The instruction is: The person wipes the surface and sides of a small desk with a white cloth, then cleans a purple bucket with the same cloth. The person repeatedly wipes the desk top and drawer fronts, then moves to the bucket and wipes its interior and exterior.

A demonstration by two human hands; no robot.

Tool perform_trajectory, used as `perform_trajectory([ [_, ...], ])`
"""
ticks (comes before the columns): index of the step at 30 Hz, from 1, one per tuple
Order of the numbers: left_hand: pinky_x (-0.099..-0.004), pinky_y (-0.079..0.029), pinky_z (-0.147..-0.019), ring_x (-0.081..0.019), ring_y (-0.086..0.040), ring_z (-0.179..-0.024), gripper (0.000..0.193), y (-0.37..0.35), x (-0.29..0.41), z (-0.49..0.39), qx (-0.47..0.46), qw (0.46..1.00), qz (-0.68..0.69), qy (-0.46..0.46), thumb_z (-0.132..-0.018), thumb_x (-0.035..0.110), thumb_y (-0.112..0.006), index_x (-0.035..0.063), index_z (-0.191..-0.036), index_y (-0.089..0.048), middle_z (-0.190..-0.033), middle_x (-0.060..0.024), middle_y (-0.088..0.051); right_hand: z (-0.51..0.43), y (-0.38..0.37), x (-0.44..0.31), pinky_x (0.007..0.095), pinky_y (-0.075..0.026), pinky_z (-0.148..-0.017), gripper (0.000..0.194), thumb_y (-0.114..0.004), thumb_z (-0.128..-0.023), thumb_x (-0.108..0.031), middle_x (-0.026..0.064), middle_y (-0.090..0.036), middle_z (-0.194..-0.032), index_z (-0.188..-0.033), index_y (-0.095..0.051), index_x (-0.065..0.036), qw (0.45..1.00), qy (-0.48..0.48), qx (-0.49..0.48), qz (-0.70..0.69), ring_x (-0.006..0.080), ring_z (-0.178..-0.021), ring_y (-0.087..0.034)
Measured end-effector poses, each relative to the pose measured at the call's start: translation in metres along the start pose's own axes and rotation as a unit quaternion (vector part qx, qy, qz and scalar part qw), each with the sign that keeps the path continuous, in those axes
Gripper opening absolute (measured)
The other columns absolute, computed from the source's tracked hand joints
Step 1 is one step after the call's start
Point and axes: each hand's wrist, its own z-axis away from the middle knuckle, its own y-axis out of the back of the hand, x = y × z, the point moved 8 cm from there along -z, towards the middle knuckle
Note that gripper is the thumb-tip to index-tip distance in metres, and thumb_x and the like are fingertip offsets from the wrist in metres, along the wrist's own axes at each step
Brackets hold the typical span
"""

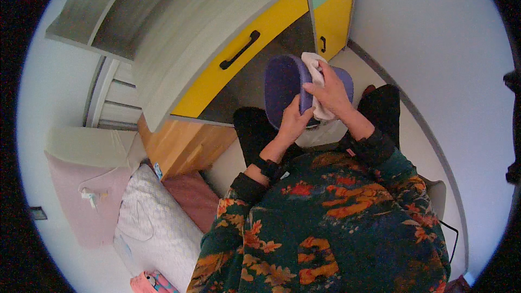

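A purple plastic bin [281, 85] is tilted on its side in front of me, its dark opening facing left. My left hand [294, 120] grips its near rim, fingers partly inside. With my right hand [331, 91] I hold a white cloth [312, 63] against the bin's outer side. Part of the cloth hangs below my right hand. Another purple surface [346, 79] shows just right of my right hand; whether it belongs to the same bin I cannot tell. Below my hands, between my legs, is a pale translucent object [321, 136], partly hidden.
A desk [195, 44] with a yellow drawer front [244, 55] and black handles stands ahead. A yellow and green cabinet [333, 16] adjoins it, near the wall at right. At left are a wooden panel [191, 142], a bed [154, 219] and a pink padded headboard [89, 195].
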Motion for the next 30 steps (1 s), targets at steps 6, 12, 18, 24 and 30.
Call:
perform_trajectory([
  [6,-0.0328,-0.046,-0.072,-0.0213,-0.057,-0.083,0.058,-0.013,-0.003,0.008,-0.096,0.993,-0.059,0.034,-0.078,0.018,-0.059,0.0016,-0.127,-0.031,-0.095,-0.0128,-0.058,0.003,0.002,0.001,0.0437,-0.044,-0.074,0.061,-0.070,-0.063,-0.029,0.0253,-0.056,-0.093,-0.107,-0.038,-0.002,0.995,-0.087,-0.003,0.047,0.0413,-0.086,-0.056],
  [12,-0.0322,-0.041,-0.085,-0.0209,-0.050,-0.103,0.063,-0.020,-0.005,0.007,-0.151,0.974,0.161,0.047,-0.079,0.015,-0.058,0.0044,-0.132,-0.026,-0.117,-0.0092,-0.049,0.007,0.006,0.003,0.0439,-0.044,-0.074,0.059,-0.066,-0.062,-0.024,0.0250,-0.057,-0.092,-0.108,-0.037,-0.003,0.997,-0.061,0.016,0.037,0.0405,-0.086,-0.056],
  [18,-0.0298,-0.043,-0.080,-0.0167,-0.053,-0.093,0.034,-0.001,-0.001,-0.024,0.018,0.872,0.474,0.119,-0.086,0.024,-0.053,0.0019,-0.110,-0.045,-0.103,-0.0084,-0.054,0.033,-0.015,-0.014,0.0425,-0.045,-0.074,0.058,-0.066,-0.061,-0.024,0.0206,-0.056,-0.095,-0.109,-0.040,-0.006,0.997,-0.032,-0.056,0.041,0.0384,-0.087,-0.055],
  [24,-0.0328,-0.049,-0.068,-0.0181,-0.057,-0.078,0.025,0.013,-0.008,-0.030,0.121,0.884,0.416,0.175,-0.086,0.024,-0.054,0.0042,-0.100,-0.048,-0.090,-0.0068,-0.057,0.038,-0.023,-0.028,0.0402,-0.045,-0.073,0.050,-0.067,-0.066,-0.022,0.0163,-0.057,-0.096,-0.108,-0.044,-0.006,0.993,0.060,-0.094,0.044,0.0359,-0.087,-0.056],
  [30,-0.0332,-0.048,-0.074,-0.0191,-0.057,-0.084,0.021,0.014,-0.017,-0.024,0.119,0.869,0.462,0.134,-0.087,0.015,-0.050,0.0030,-0.104,-0.050,-0.096,-0.0084,-0.058,0.018,0.022,-0.010,0.0336,-0.045,-0.074,0.031,-0.062,-0.074,-0.015,0.0132,-0.059,-0.097,-0.100,-0.050,-0.004,0.998,-0.020,-0.019,-0.064,0.0274,-0.086,-0.058],
])
